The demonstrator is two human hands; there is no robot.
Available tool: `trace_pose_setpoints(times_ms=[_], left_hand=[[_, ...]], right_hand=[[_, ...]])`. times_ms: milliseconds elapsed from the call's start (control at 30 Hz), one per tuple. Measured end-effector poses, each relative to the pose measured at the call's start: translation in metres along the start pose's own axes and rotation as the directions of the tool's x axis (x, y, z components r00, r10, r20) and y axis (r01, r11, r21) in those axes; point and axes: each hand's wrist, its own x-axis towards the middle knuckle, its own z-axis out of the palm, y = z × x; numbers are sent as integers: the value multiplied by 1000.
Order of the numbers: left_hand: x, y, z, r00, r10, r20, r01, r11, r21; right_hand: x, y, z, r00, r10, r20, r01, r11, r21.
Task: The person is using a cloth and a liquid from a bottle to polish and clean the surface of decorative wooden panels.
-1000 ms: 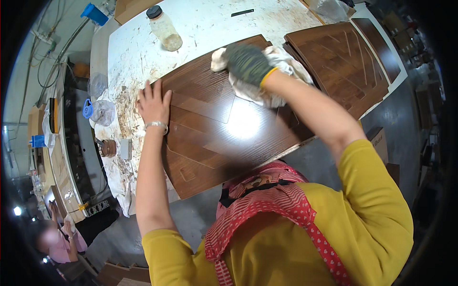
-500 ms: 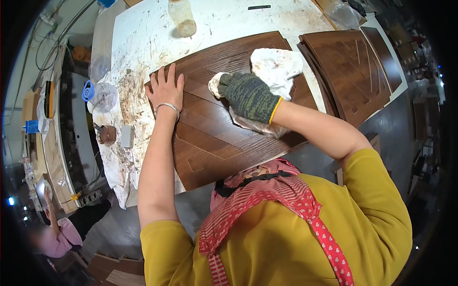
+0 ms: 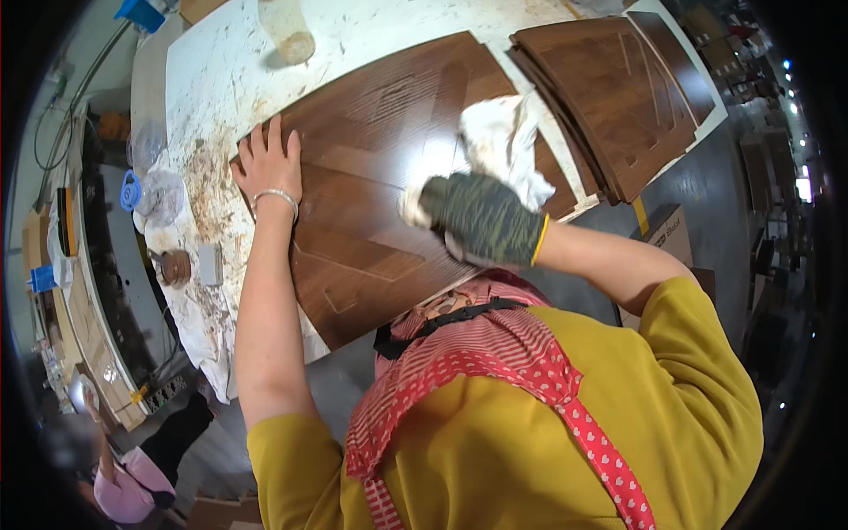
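Observation:
A dark brown wood panel [image 3: 353,177] with angular inlaid lines lies on the stained white table covering [image 3: 216,97]. My left hand [image 3: 272,168], bare with a silver bangle at the wrist, rests flat on the panel's left side, fingers spread. On my right hand [image 3: 484,216] is a dark green glove with a yellow cuff. Its fingers close round a wadded white cloth [image 3: 412,205] pressed to the panel's surface. Loose white cloth [image 3: 499,141] spreads just beyond the glove; whether it joins the wad I cannot tell.
More brown panels [image 3: 609,97] are stacked to the right. At the left stand a small brown-stained jar [image 3: 174,267], a grey block [image 3: 210,264] and a blue-capped clear container [image 3: 159,190]. A plastic bottle [image 3: 296,44] is at the back. Another person [image 3: 132,481] is at lower left.
My right hand has moved with the cloth across the panel, nearer to me and to the right. The loose white cloth has shifted the same way. My left hand stays on the panel; the whole view has shifted.

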Motion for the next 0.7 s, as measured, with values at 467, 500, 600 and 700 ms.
trace_pose_setpoints(times_ms=[467,500,600,700], left_hand=[[-5,-2,-5,1000,2,9,-2,1000,8],[-6,-2,-6,1000,-5,4,5,1000,4],[-4,6,-5,1000,8,0,-8,1000,10],[2,6,-8,1000,19,13,-19,1000,-16]], right_hand=[[6,35,-18,999,-4,-49,18,953,302],[16,49,-25,999,47,-27,-23,826,564],[45,131,-47,941,82,-327,-150,970,-189],[47,182,-29,957,267,-117,-287,798,-530]])
